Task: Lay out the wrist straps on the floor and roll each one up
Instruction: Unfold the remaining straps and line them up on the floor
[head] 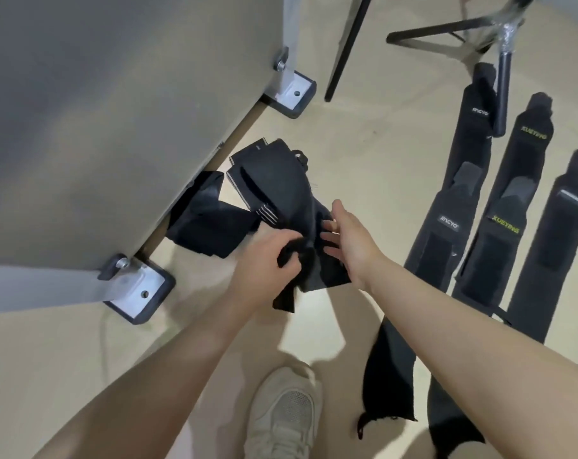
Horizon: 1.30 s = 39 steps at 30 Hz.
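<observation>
Nearest, a pale shoe (282, 412) is standing below both forearms. Left hand (267, 256) is pinching a black strap (287, 293) whose tail is hanging toward the shoe; right hand (345, 240), fingers spread apart, is touching the pile (274, 180) just beyond. Laid-out straps (499, 207) are lying lengthwise to the right, nearer the right hand. A tripod leg (501, 94) is crossing one; a panel (99, 111) is crowding the left.

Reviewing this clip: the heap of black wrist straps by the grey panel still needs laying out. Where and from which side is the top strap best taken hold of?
Probably at its free near end, from the person's side. The left hand already pinches a bunched end of the black fabric strap there, while the far ends in the heap overlap other straps against the grey panel. The right hand is open beside it.
</observation>
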{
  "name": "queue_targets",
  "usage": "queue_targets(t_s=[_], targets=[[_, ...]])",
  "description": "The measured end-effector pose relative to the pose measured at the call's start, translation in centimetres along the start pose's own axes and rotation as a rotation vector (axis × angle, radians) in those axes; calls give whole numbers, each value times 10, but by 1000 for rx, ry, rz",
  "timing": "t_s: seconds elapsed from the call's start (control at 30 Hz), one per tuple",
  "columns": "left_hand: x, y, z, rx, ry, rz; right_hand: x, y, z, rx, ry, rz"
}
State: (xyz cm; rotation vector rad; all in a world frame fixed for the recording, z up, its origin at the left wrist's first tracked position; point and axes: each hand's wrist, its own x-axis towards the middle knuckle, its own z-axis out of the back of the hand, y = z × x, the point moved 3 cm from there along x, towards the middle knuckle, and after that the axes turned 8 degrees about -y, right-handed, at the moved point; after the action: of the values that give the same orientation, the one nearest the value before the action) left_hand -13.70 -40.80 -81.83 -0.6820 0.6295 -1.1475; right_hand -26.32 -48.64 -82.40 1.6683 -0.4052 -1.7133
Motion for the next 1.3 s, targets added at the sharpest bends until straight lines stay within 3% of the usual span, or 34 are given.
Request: queue_targets(t_s=[0.1,0.23,0.37,0.47,0.53,0.63,0.73,0.87,0.93,1.07,1.13,1.2,1.3], targets=[[-12,-3,-14,-87,190,-181,5,9,7,109,69,-47],[-28,-3,-34,-47,379,-313,13,14,17,142,17,-17],[-29,-1,-36,-10,403,-411,7,17,32,80,128,-10],[-19,-5,-23,-77,344,-328,7,14,52,-26,211,-8],[-12,-7,-16,-111,276,-225,9,7,59,-256,182,34],[2,-5,-15,-126,178,-43,8,-2,52,-557,164,161],[8,-4,-24,-18,141,12,7,-6,39,-789,171,346],[8,-6,-31,182,-12,11,7,-14,63,-963,-46,374],[7,-8,-40,245,49,76,8,-26,85,-1115,-143,285],[11,2,-68,139,238,286,4,-40,117,-1298,-256,-30],[13,2,-79,88,268,267,4,-32,124,-1436,-360,83],[15,-5,-87,94,300,234,7,-21,121,-1402,-351,309],[21,-8,-95,96,341,242,14,-11,98,-981,-139,419]])
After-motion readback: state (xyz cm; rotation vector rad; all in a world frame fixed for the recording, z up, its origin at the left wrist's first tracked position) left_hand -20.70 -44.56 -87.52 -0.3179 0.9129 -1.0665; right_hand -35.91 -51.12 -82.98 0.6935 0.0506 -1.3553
